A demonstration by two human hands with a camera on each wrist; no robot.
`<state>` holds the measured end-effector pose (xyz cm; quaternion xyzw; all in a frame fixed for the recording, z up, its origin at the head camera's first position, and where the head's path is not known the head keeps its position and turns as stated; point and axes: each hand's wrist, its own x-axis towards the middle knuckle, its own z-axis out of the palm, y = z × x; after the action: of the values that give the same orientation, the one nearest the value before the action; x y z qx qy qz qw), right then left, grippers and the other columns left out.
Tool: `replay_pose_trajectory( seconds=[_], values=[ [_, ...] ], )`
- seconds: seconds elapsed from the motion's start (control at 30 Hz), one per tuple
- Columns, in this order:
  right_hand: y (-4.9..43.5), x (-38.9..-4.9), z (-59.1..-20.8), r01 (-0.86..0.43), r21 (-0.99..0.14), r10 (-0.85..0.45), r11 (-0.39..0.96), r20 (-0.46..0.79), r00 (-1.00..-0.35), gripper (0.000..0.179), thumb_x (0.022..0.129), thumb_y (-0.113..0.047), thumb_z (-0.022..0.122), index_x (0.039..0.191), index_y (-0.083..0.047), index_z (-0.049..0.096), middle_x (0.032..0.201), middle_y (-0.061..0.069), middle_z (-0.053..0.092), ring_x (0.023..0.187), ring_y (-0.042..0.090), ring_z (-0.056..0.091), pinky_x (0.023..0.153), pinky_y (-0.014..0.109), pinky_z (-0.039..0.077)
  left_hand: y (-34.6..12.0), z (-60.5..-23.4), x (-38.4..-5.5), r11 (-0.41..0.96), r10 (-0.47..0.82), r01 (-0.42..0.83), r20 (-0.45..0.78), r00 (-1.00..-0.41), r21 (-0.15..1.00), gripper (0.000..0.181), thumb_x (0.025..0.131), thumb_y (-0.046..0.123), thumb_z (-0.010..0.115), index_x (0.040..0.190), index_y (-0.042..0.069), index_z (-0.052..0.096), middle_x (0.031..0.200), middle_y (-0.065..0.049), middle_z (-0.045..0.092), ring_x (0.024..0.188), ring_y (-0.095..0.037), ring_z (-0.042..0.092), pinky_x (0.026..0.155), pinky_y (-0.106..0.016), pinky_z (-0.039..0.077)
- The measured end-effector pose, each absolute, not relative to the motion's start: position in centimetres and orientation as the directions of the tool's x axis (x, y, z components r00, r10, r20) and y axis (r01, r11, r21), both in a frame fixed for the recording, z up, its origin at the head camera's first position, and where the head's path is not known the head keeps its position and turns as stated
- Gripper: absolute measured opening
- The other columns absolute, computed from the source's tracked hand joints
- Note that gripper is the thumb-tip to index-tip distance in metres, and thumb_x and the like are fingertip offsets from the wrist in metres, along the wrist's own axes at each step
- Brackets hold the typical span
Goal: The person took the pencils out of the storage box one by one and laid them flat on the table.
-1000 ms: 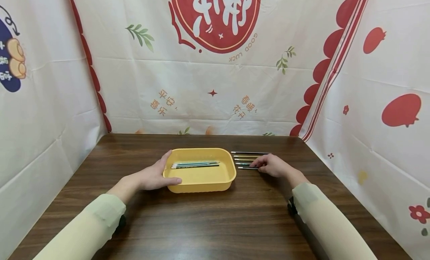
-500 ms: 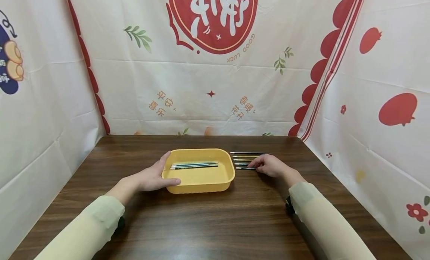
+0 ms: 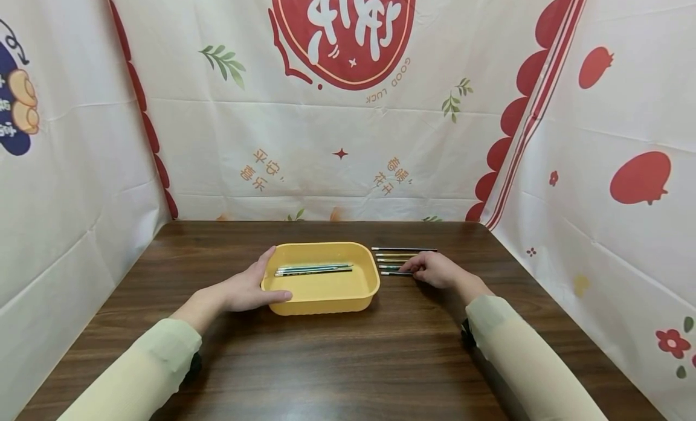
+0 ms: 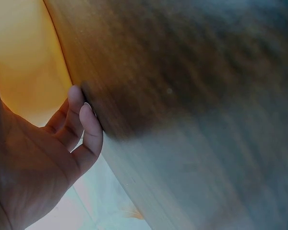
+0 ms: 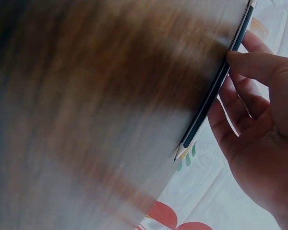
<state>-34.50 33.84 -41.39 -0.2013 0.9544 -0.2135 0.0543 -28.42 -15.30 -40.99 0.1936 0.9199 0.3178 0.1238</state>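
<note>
Backdrop: white printed cloth on three sides; red scallops down both rear corners;
Bench: dark wood-grain bench; rear edge against the cloth; broad working stretch on the near side, between two pale sleeves;
Yellow tray: one yellow tray, shallow, round-cornered, upright, rear of bench middle;
Tray contents: several teal and black pencils, side by side, lengthwise;
Row at right: further pencils, roughly parallel, just beside the tray;
Near pencil: dark pencil, front of the row; whether lifted, cannot tell;
Left grip: holds the tray's left end; thumb over near rim;
Right grip: closed, pinching the dark pencil between thumb and fingers;
</note>
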Motion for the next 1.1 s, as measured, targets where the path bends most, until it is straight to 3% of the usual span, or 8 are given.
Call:
replay_pose_trajectory(
  seconds=[0.27,0.57,0.87,1.1],
  values=[
    [33.93,-34.41,-41.45,-0.377,-0.421,-0.419,0.825,-0.008,-0.908,0.04,0.099,0.01,0.063,0.117,-0.017,0.085,0.112,0.005,0.078,0.098,0.019,0.062,0.09,0.039,0.054,-15.31,-41.16,-28.48,0.72,0.44,0.285,-0.098,-0.893,0.633,0.131,0.094,0.072,0.074,0.176,0.012,-0.009,0.18,-0.029,0.018,0.163,-0.046,0.031,0.129,-0.069,0.029],
    [34.04,-34.53,-41.54,-0.383,-0.42,-0.423,0.823,-0.001,-0.906,0.04,0.1,0.01,0.062,0.117,-0.017,0.085,0.109,0.004,0.077,0.096,0.019,0.06,0.087,0.037,0.052,-15.24,-41.03,-28.31,0.718,0.441,0.287,-0.097,-0.892,0.634,0.13,0.095,0.072,0.073,0.176,0.013,-0.009,0.18,-0.028,0.017,0.164,-0.046,0.03,0.129,-0.069,0.029],
    [34.07,-34.44,-41.56,-0.404,-0.388,-0.433,0.828,0.013,-0.901,0.038,0.1,0.007,0.065,0.119,-0.019,0.085,0.115,0.007,0.077,0.105,0.021,0.066,0.093,0.044,0.057,-15.3,-41.11,-28.21,0.717,0.442,0.29,-0.093,-0.892,0.634,0.13,0.095,0.072,0.073,0.176,0.013,-0.009,0.18,-0.029,0.016,0.164,-0.046,0.029,0.129,-0.068,0.029],
    [34.03,-34.17,-41.06,-0.428,-0.398,-0.448,0.812,0.046,-0.893,0.037,0.099,0.008,0.066,0.125,-0.013,0.082,0.114,0.011,0.077,0.104,0.022,0.067,0.09,0.041,0.057,-15.32,-41.02,-28.2,0.718,0.443,0.289,-0.095,-0.891,0.634,0.13,0.095,0.072,0.073,0.176,0.013,-0.009,0.181,-0.029,0.015,0.165,-0.046,0.027,0.13,-0.068,0.028]
  ],
)
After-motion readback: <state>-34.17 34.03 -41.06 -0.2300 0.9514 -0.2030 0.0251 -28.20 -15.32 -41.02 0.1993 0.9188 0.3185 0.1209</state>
